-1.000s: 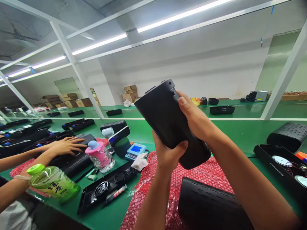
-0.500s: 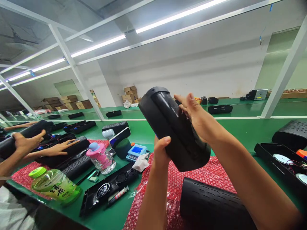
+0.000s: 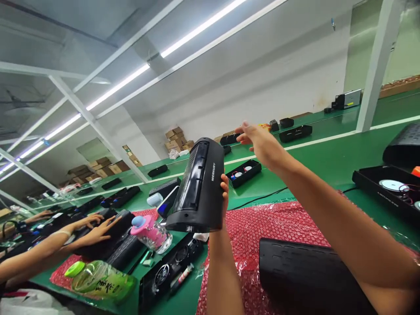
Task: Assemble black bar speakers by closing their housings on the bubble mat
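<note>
A black speaker housing [image 3: 210, 188] marked MERKURY is held up at the middle, tilted, its glossy strip toward the left. My left hand [image 3: 225, 192] grips it from behind, with fingertips showing on its right edge. To the right, my right hand [image 3: 257, 138] is raised in the air, fingers apart, touching nothing. Below lies red bubble wrap [image 3: 262, 223] on the green table [image 3: 328, 168]. A second black housing with a dimpled surface [image 3: 305, 275] rests on the wrap, partly behind my right forearm.
A green bottle [image 3: 101, 280], a pink-topped jar [image 3: 152, 234] and a black panel with round openings [image 3: 170, 271] stand or lie at left. Another person's hands [image 3: 95, 227] touch black housings there. An open housing with white speakers [image 3: 387, 186] is at right.
The held housing has turned more upright and moved left, showing its lettering. My right hand has come off it. The view has tilted, and the other person's hands have moved onto the housings.
</note>
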### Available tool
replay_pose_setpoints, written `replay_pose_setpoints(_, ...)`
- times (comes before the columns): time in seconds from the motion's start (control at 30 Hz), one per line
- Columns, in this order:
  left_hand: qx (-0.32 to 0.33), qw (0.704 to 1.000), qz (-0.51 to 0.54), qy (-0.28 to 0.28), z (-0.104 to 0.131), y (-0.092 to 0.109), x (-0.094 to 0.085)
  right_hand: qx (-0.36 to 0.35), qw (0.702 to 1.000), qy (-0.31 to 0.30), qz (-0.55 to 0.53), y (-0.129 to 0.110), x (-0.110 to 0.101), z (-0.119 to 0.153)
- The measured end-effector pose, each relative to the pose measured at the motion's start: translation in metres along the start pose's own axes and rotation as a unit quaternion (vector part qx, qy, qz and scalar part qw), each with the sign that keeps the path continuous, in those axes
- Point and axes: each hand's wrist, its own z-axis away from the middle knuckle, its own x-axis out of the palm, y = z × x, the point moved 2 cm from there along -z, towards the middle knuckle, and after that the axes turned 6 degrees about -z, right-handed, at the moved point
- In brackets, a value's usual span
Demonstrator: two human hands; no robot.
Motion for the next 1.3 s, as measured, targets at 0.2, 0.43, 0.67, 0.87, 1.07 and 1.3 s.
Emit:
replay_pose_setpoints(0.2,-0.005,0.999,-0.008,0.049,-0.006,-0.007,-0.01,-0.032,0.999,-0.001,0.039,0.006,0.001,-0.001)
replay_pose_setpoints(0.43,-0.026,0.999,-0.03,0.014,0.003,0.013,-0.014,-0.058,0.998,0.004,0.039,0.014,-0.007,-0.006)
replay_pose_setpoints(0.67,0.176,0.968,0.002,0.179,0.024,0.039,0.027,-0.043,0.985,-0.147,0.078,0.012,0.007,0.005)
replay_pose_setpoints(0.87,0.267,0.931,-0.101,0.228,0.024,0.031,0.043,-0.018,0.968,-0.216,0.128,0.01,0.022,0.016)
replay_pose_setpoints(1.07,0.27,0.93,-0.124,0.218,0.018,0.022,0.039,-0.006,0.959,-0.226,0.168,0.009,0.025,0.021)
replay_pose_setpoints(1.3,0.266,0.93,-0.098,0.234,0.014,0.022,0.03,-0.02,0.96,-0.233,0.156,0.019,0.029,0.021)
